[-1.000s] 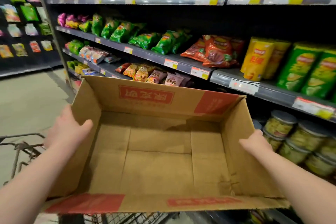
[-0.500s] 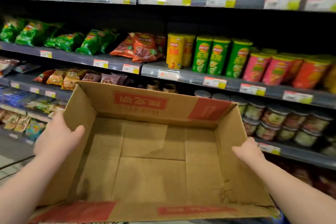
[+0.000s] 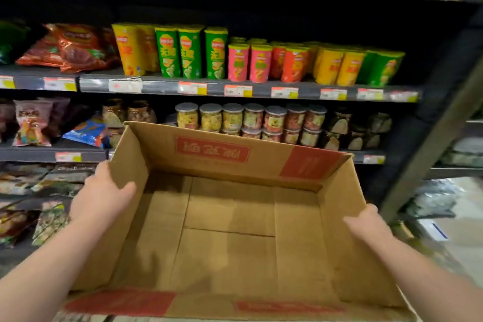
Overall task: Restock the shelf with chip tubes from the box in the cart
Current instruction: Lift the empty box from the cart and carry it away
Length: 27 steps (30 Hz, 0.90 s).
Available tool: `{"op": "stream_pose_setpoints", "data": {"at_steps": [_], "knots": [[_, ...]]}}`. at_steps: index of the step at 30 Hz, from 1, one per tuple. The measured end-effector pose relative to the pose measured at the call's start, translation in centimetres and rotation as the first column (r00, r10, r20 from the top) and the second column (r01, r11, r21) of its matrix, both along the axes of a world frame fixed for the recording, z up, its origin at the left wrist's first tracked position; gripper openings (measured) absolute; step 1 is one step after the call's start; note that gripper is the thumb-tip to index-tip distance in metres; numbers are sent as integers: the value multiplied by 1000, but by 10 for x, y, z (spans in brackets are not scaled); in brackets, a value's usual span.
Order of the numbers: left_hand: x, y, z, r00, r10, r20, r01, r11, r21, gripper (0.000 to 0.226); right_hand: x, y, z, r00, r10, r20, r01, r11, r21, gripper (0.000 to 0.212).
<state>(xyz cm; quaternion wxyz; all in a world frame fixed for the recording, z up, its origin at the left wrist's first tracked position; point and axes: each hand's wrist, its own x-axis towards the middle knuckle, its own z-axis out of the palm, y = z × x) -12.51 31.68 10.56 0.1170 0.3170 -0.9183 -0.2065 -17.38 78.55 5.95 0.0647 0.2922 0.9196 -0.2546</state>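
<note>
Gripping the box (image 3: 230, 243) at both side walls, that's the picture down in the lower half of the frame. Left hand (image 3: 104, 196), lower left: thumb hooked inside the cardboard wall, fingers wrapped round its outside. Right hand (image 3: 366, 225), lower right: clamped the same way, thumb inside, fingers hidden behind the wall.

The box is plain brown corrugated card, rectangular and open-topped. Its floor is made of flat folded flaps with visible seams, and there are red printed panels on the far wall and along the near rim. It sits tilted towards the camera.

Beyond the far wall, centre frame, squat clear jars (image 3: 235, 117) with grey lids stand stacked two high. One level up, on the dark shelf (image 3: 261, 86) across the middle, the tubes (image 3: 193, 53) stand upright in tight rows. They are smooth, glossy cylinders: tall yellow and green ones at left, then shorter pink, red, orange and green ones running right. Crinkled red foil bags (image 3: 75, 47) slump at upper left, and paper tags (image 3: 192, 87) line the shelf edge.
</note>
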Motion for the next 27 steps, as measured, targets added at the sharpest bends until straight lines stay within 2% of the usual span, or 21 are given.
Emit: {"op": "stream_pose_setpoints", "data": {"at_steps": [4, 8, 14, 18, 23, 27], "knots": [[0, 77, -7, 992, -129, 16, 129, 992, 6, 76, 50, 79, -2, 995, -100, 4, 100, 995, -26, 64], [1, 153, -14, 973, -228, 38, 228, 974, 16, 68, 96, 157, -11, 980, -196, 27, 196, 980, -29, 64], [-6, 249, -26, 916, -397, 55, 396, 918, 26, 70, 169, 236, -13, 931, -365, 20, 366, 930, -46, 40], [-18, 308, -28, 871, -481, 99, 481, 876, 22, 72, 206, 281, -28, 875, -481, 61, 484, 872, -76, 69], [-45, 388, -38, 784, -608, 125, 610, 792, 30, 70, 255, 331, -50, 782, -611, 122, 620, 782, -61, 72], [-71, 455, -51, 689, -709, 151, 714, 699, 30, 76, 279, 360, -49, 683, -720, 128, 728, 684, -39, 69]]}}
